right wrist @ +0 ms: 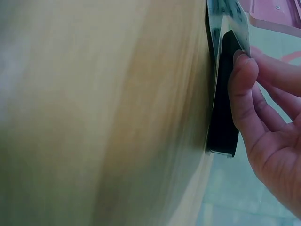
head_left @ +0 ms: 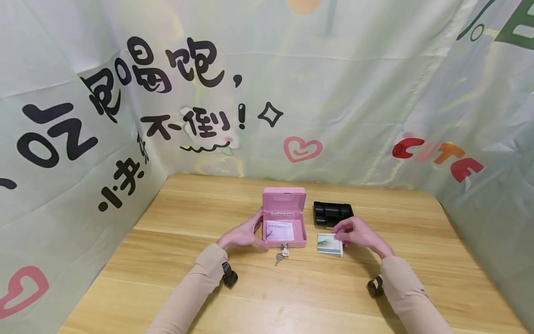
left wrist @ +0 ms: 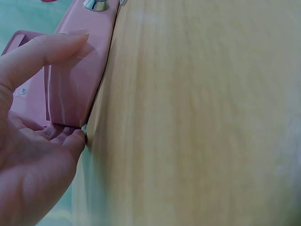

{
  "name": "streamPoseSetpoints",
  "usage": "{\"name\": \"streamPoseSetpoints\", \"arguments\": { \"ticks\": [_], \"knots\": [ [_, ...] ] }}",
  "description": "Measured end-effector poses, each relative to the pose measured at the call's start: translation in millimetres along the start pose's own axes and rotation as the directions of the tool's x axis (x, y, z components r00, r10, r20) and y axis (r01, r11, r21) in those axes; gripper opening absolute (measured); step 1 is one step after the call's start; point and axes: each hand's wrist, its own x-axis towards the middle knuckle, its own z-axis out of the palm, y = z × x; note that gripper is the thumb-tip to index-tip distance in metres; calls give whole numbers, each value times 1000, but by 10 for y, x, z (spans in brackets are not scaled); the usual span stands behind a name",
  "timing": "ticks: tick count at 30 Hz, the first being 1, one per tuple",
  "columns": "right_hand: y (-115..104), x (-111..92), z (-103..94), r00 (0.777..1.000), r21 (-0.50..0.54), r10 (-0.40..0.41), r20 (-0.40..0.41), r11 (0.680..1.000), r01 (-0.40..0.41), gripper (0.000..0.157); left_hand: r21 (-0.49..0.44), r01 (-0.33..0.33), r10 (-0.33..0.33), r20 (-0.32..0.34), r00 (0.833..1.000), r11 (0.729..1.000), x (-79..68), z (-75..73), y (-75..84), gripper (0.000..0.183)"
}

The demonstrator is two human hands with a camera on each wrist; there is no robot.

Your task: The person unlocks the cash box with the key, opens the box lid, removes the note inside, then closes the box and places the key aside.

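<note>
The left hand grips the left side of a pink metal box, thumb across its front and fingers at its side. The right hand pinches the right edge of a greenish paper note between thumb and fingers; in the right wrist view one layer of paper stands away from another. The note is at table level just right of the box, with a gap between them.

The box's lid stands upright at the back, leaving the front side clear to reach over. Inside lies a pale purple note. A silver lock sits at the front, with a key just before it. Close behind the green note is a black compartment tray, its near right corner partly hidden by the right hand. Everything rests on a wooden table, backed by printed cloth.
</note>
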Motion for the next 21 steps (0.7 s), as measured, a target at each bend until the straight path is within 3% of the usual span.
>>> {"name": "streamPoseSetpoints", "arguments": {
  "ticks": [6,15,21],
  "knots": [
    [0,62,19,999,-63,-39,5,997,39,16,18,6,-6,1,1000,1000,2,-1,4,133],
    [12,116,59,1000,-146,-13,-10,989,12,11,-18,-35,35,11,999,999,5,9,-23,131],
    [4,132,86,1000,-168,-16,-11,986,14,10,-8,-17,17,4,1000,1000,-7,6,-10,132]
  ]
}}
